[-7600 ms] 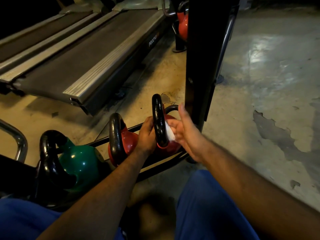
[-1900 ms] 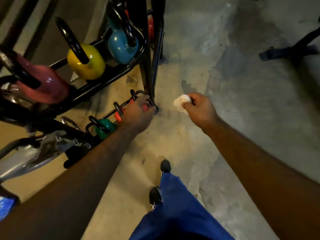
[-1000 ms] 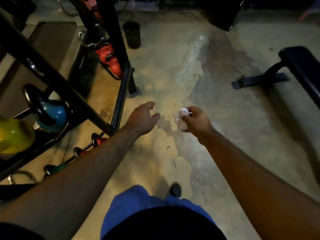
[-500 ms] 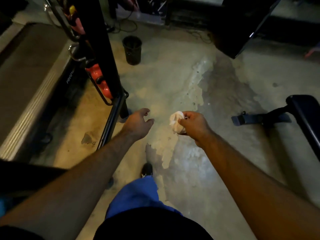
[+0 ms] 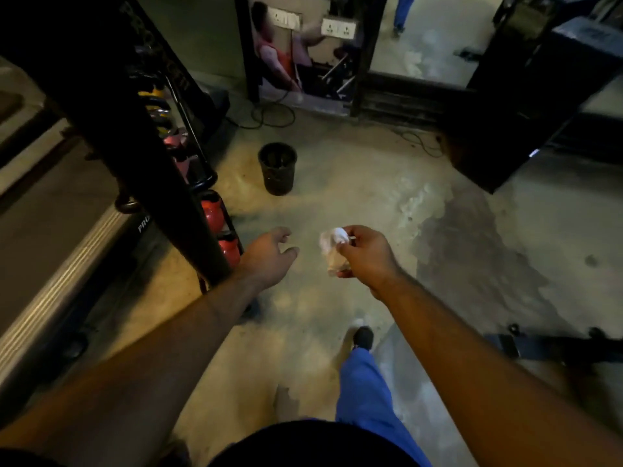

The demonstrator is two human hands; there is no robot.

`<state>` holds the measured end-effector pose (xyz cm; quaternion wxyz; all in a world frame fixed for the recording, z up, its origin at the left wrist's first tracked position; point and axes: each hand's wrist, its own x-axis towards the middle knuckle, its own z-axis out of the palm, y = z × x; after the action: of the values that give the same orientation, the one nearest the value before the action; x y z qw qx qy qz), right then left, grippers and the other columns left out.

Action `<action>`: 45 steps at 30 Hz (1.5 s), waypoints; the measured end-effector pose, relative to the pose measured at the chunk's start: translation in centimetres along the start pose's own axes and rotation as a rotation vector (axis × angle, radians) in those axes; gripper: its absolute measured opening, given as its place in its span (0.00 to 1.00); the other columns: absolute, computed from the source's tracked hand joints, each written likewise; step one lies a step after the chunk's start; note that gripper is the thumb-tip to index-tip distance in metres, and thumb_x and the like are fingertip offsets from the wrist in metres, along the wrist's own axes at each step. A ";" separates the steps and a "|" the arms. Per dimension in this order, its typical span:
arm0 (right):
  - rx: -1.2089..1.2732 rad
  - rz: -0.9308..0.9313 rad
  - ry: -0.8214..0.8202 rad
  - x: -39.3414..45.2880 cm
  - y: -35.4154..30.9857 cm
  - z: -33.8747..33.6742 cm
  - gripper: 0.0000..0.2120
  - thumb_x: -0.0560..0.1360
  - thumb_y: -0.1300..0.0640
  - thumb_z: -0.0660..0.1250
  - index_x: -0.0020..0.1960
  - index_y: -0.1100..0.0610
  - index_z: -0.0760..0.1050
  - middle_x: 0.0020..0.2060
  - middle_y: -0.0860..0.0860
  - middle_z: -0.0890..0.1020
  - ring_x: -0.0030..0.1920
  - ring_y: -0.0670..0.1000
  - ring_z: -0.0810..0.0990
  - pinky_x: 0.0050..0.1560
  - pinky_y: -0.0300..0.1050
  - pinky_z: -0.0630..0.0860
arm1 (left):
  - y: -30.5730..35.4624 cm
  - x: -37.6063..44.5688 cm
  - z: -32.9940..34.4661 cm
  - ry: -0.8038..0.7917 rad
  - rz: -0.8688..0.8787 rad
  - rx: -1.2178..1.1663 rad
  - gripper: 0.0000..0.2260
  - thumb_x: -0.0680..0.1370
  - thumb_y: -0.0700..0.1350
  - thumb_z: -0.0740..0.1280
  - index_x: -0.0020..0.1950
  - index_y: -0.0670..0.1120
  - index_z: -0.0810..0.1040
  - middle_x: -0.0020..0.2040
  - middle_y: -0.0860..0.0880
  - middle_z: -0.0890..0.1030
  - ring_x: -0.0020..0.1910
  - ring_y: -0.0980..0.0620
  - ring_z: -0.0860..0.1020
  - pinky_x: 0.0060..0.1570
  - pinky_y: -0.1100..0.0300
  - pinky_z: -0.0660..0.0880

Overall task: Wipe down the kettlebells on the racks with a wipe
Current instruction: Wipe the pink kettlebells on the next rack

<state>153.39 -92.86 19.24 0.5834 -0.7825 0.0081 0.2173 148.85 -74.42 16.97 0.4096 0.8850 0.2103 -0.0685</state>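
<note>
My right hand (image 5: 365,256) pinches crumpled wipe (image 5: 332,246) over floor; left hand (image 5: 268,256) loose, holding nothing. Red kettlebells (image 5: 219,230) on rack (image 5: 141,139) at left. Seemingly between wiping passes; next, I'd bring wipe onto kettlebell.

The scene is dimly lit with a warm yellow cast. The brightest patches are found on the concrete floor (image 5: 354,183) at centre and in the doorway at upper right. The rack upright (image 5: 135,136) at left is rendered almost black, with little detail retained. Straight lines are bent by wide-angle distortion toward the edges. Slight motion blur is seen on the wipe (image 5: 332,246) and both forearms. Corners are heavily shadowed.
</note>
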 end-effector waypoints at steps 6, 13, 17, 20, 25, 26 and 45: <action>-0.003 0.008 -0.253 14.7 -6.0 -2.5 0.04 0.81 0.61 0.67 0.52 0.56 0.81 0.43 0.56 0.85 0.39 0.51 0.84 0.35 0.42 0.81 | 4.2 10.5 -0.7 0.165 -0.136 -0.127 0.21 0.78 0.45 0.70 0.70 0.47 0.74 0.64 0.48 0.78 0.63 0.48 0.77 0.62 0.55 0.73; -0.093 -0.042 -0.510 26.8 -14.1 2.5 0.05 0.82 0.57 0.66 0.50 0.54 0.80 0.44 0.57 0.84 0.43 0.55 0.85 0.43 0.52 0.85 | 5.8 18.4 -5.1 0.422 -0.275 -0.171 0.17 0.78 0.44 0.69 0.67 0.48 0.77 0.61 0.52 0.79 0.59 0.53 0.77 0.55 0.66 0.68; -0.174 -0.102 -0.655 32.0 -16.2 6.8 0.08 0.83 0.53 0.64 0.47 0.51 0.80 0.43 0.59 0.86 0.42 0.57 0.86 0.39 0.49 0.83 | 4.3 22.2 -7.1 0.537 -0.360 -0.260 0.16 0.79 0.44 0.68 0.67 0.49 0.77 0.61 0.50 0.80 0.58 0.48 0.79 0.59 0.55 0.76; -0.238 -0.105 -0.710 35.5 -17.8 10.4 0.08 0.83 0.53 0.64 0.48 0.51 0.79 0.45 0.56 0.85 0.46 0.57 0.85 0.41 0.51 0.85 | 3.0 24.4 -8.6 0.606 -0.415 -0.308 0.18 0.78 0.44 0.69 0.67 0.46 0.77 0.63 0.46 0.80 0.59 0.46 0.79 0.63 0.53 0.74; -0.351 -0.214 -0.883 39.4 -20.5 15.1 0.05 0.82 0.59 0.65 0.52 0.55 0.79 0.43 0.52 0.82 0.42 0.50 0.82 0.38 0.44 0.83 | 1.3 26.5 -10.3 0.732 -0.553 -0.372 0.18 0.76 0.48 0.70 0.65 0.45 0.78 0.58 0.45 0.83 0.58 0.45 0.81 0.61 0.50 0.76; -0.363 -0.236 -0.909 39.9 -20.8 16.2 0.05 0.82 0.60 0.65 0.49 0.54 0.79 0.43 0.52 0.83 0.43 0.52 0.83 0.41 0.49 0.84 | 1.1 26.7 -10.6 0.765 -0.583 -0.399 0.17 0.76 0.47 0.70 0.64 0.44 0.79 0.55 0.45 0.84 0.57 0.45 0.81 0.59 0.52 0.77; -0.628 -0.614 -1.725 45.2 -24.1 31.6 0.04 0.73 0.45 0.68 0.46 0.41 0.81 0.57 0.53 0.82 0.56 0.51 0.82 0.57 0.57 0.82 | 1.2 30.1 -10.7 1.427 -1.176 -0.350 0.14 0.76 0.44 0.68 0.62 0.48 0.79 0.56 0.49 0.82 0.55 0.51 0.79 0.56 0.59 0.74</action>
<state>190.28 -45.30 18.26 0.1843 -0.4424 -0.6861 0.5475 175.98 -57.48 15.95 0.2109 0.3955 0.8321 0.3267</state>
